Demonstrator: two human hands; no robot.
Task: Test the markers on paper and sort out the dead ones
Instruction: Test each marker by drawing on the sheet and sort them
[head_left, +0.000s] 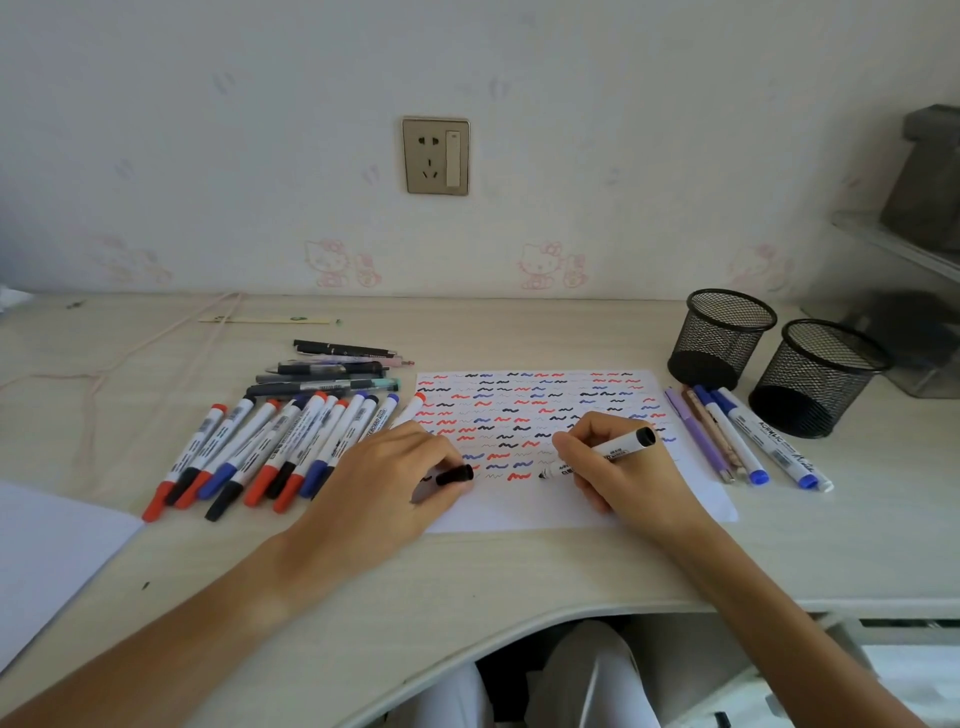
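Two hands at work over the paper (571, 499). Right hand (618, 467) fingers curl round a black marker (597, 453), pinching its white barrel; tip down-left touching the sheet, capless, butt end up-right, long axis diagonal. Left hand (384, 478) lies on the sheet's left edge, fingertips pinching a black cap (455, 475), cap lying roughly level, pointing right. Paper flat on the desk (467, 571), covered in rows of red, blue and black squiggles. Left of the sheet, a row of capped markers (270, 447), red, blue, black, lying side by side, axes running from near-left to far-right; behind them a small pile of pens (337, 369) lying crosswise. Right of the sheet, five pens and markers (743, 436) lying parallel, axes slanting near-right. Beyond those, two black mesh cups (769, 358), upright, touching or nearly so; nothing seen sticking out of either.
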